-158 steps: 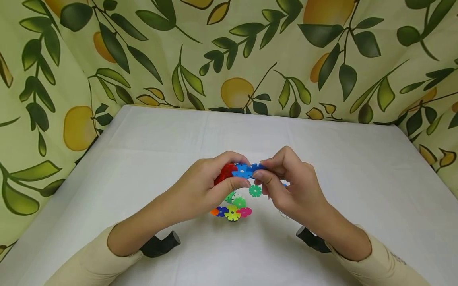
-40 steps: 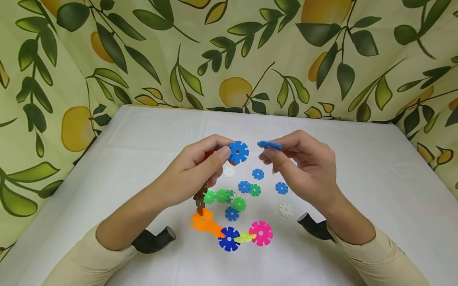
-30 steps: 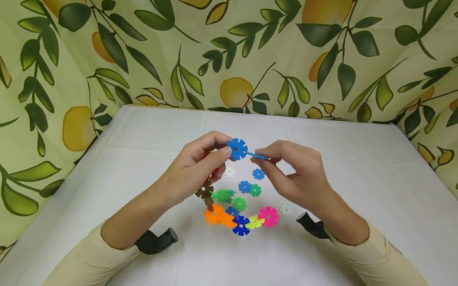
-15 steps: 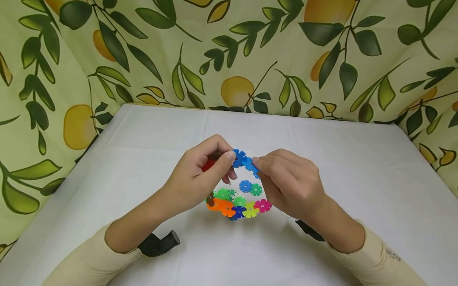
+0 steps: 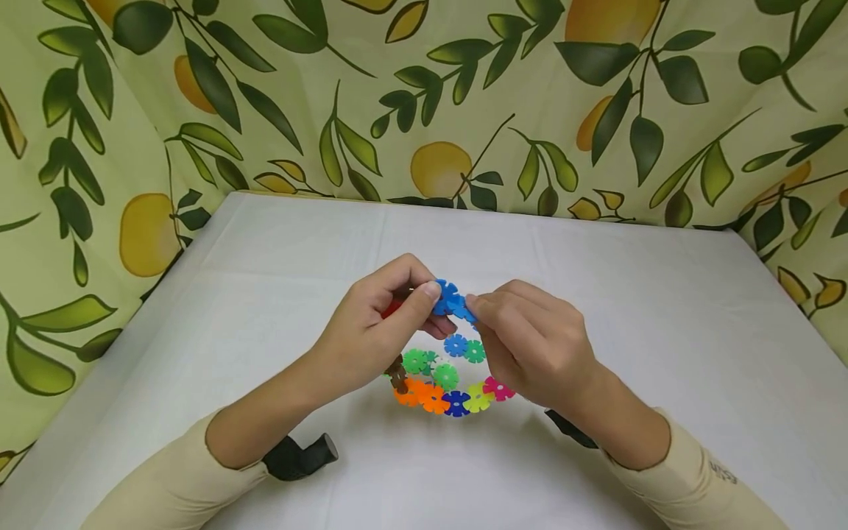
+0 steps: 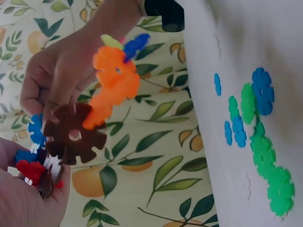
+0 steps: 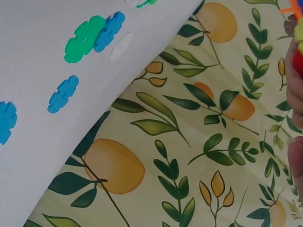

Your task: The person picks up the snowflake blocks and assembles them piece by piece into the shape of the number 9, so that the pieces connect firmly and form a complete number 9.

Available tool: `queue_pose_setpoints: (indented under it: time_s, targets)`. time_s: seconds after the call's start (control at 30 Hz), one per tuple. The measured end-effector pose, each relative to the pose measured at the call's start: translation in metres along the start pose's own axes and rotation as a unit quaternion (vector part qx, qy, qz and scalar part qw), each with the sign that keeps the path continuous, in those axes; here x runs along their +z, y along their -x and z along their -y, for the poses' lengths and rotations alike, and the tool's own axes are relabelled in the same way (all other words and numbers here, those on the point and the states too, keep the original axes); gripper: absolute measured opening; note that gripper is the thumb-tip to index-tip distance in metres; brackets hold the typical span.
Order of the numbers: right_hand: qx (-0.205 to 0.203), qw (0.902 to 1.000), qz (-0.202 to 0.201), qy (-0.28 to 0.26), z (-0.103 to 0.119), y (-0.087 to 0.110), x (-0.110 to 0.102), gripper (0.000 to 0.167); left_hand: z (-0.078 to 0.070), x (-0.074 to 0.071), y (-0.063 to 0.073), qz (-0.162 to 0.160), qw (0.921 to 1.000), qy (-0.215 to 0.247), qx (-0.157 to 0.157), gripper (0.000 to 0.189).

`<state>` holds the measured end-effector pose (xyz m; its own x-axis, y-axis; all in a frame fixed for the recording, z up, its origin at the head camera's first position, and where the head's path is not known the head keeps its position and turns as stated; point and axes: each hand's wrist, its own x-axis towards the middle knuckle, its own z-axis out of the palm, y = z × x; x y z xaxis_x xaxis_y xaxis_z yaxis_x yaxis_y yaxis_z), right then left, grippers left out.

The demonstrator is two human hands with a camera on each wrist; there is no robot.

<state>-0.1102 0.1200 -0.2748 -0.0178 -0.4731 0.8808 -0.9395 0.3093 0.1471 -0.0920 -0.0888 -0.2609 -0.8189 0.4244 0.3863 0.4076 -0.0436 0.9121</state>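
Observation:
My left hand pinches a blue slotted disc between thumb and fingers, raised over the table. My right hand pinches a second blue slotted disc, whose edge overlaps the first at an angle. From the left hand hangs a linked chain: red discs and a white one partly hidden in the palm, then a brown disc. Orange discs, a dark blue disc, a yellow disc and a pink disc follow; the right hand partly covers the pink one.
Under the chain, loose green discs and blue discs lie on the white-covered table. A white disc lies there too. Behind the table hangs a leaf-and-fruit curtain. A black wrist mount sticks out by the left sleeve.
From apart, the hands have come together; the right hand's blue disc met the left's edge-on and now overlaps it. Both hands have lowered slightly, and the hanging chain has swung right.

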Motion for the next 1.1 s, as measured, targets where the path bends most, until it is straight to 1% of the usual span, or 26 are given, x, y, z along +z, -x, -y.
queue_pose_setpoints:
  time_s: [0.1,0.17,0.2,0.27,0.33,0.4,0.43,0.47,0.5,0.53,0.57,0.6,0.63,0.67,0.7,0.73,0.77,0.8,0.83,0.87,0.9,0.93,0.97,1.0,1.03,1.1]
  targets:
    - [0.004,1.0,0.005,-0.001,0.001,-0.001,0.0,0.014,0.001,0.0,0.0,0.005,1.0,0.005,-0.001,0.009]
    - [0.019,0.9998,0.008,-0.005,0.001,-0.001,-0.001,0.016,0.001,-0.001,-0.001,0.012,0.9999,0.004,-0.006,0.009]
    - [0.028,0.9995,0.009,-0.009,0.001,-0.002,-0.001,0.017,0.001,-0.002,-0.002,0.02,0.9997,0.005,-0.013,0.007]
    - [0.048,0.9986,0.017,-0.018,0.001,-0.002,-0.002,0.019,0.0,-0.004,-0.002,0.049,0.998,0.003,-0.041,0.008]
    - [0.061,0.9974,0.026,-0.029,0.002,-0.002,-0.003,0.02,-0.001,-0.006,-0.003,0.082,0.994,-0.011,-0.072,0.019]
    - [0.074,0.9958,0.036,-0.042,0.003,-0.002,-0.003,0.02,-0.002,-0.008,-0.003,0.107,0.9895,-0.035,-0.091,0.03]
    - [0.082,0.9946,0.043,-0.046,0.002,-0.002,-0.003,0.019,-0.003,-0.009,-0.003,0.109,0.9879,-0.051,-0.098,0.033]
    - [0.092,0.9933,0.05,-0.05,0.001,-0.002,-0.004,0.019,-0.004,-0.011,-0.003,0.104,0.9869,-0.073,-0.099,0.035]
    - [0.108,0.9908,0.062,-0.054,0.0,-0.002,-0.005,0.02,-0.005,-0.012,-0.003,0.094,0.9864,-0.097,-0.093,0.035]
    - [0.128,0.9871,0.075,-0.058,-0.002,-0.001,-0.005,0.018,-0.007,-0.015,-0.004,0.079,0.9853,-0.123,-0.088,0.036]
    - [0.158,0.9804,0.101,-0.06,-0.004,-0.001,-0.007,0.016,-0.008,-0.017,-0.004,0.061,0.9839,-0.148,-0.079,0.037]
    - [0.189,0.9702,0.137,-0.064,-0.006,0.001,-0.008,0.014,-0.011,-0.02,-0.004,0.042,0.9821,-0.169,-0.072,0.037]
    - [0.218,0.9568,0.18,-0.07,-0.008,0.003,-0.009,0.013,-0.012,-0.024,-0.004,0.025,0.9802,-0.187,-0.06,0.038]
    - [0.243,0.939,0.232,-0.075,-0.009,0.005,-0.009,0.012,-0.014,-0.027,-0.003,0.01,0.978,-0.204,-0.044,0.038]
    - [0.258,0.918,0.29,-0.081,-0.009,0.007,-0.008,0.01,-0.015,-0.03,-0.002,-0.004,0.9762,-0.215,-0.029,0.037]
    - [0.268,0.893,0.35,-0.092,-0.009,0.01,-0.007,0.011,-0.017,-0.032,-0.002,-0.015,0.9752,-0.22,-0.015,0.036]
    - [0.27,0.8653,0.409,-0.105,-0.007,0.012,-0.005,0.009,-0.018,-0.034,-0.001,-0.023,0.9746,-0.223,0.001,0.034]
    - [0.265,0.8401,0.458,-0.122,-0.004,0.015,-0.001,0.008,-0.019,-0.035,-0.001,-0.029,0.9744,-0.222,0.013,0.033]
    - [0.259,0.8168,0.497,-0.138,0.0,0.017,0.003,0.01,-0.02,-0.036,-0.001,-0.034,0.974,-0.223,0.022,0.031]
    - [0.253,0.7981,0.526,-0.15,0.004,0.019,0.007,0.013,-0.02,-0.036,-0.001,-0.036,0.9741,-0.222,0.026,0.031]
    - [0.249,0.7833,0.548,-0.157,0.008,0.02,0.011,0.016,-0.021,-0.035,-0.001,-0.037,0.9744,-0.22,0.027,0.03]
    - [0.25,0.7716,0.563,-0.158,0.012,0.022,0.015,0.021,-0.021,-0.035,-0.002,-0.035,0.9747,-0.219,0.027,0.03]
    - [0.25,0.7668,0.571,-0.153,0.015,0.023,0.019,0.026,-0.021,-0.035,-0.002,-0.032,0.9749,-0.218,0.027,0.03]
    - [0.251,0.7651,0.575,-0.143,0.018,0.024,0.023,0.031,-0.021,-0.034,-0.003,-0.028,0.9752,-0.218,0.026,0.029]
    - [0.251,0.7658,0.577,-0.133,0.02,0.026,0.025,0.034,-0.021,-0.033,-0.003,-0.023,0.9758,-0.216,0.022,0.029]
    - [0.252,0.7701,0.574,-0.118,0.023,0.028,0.029,0.029,-0.02,-0.032,-0.003,-0.015,0.9748,-0.222,0.02,0.031]
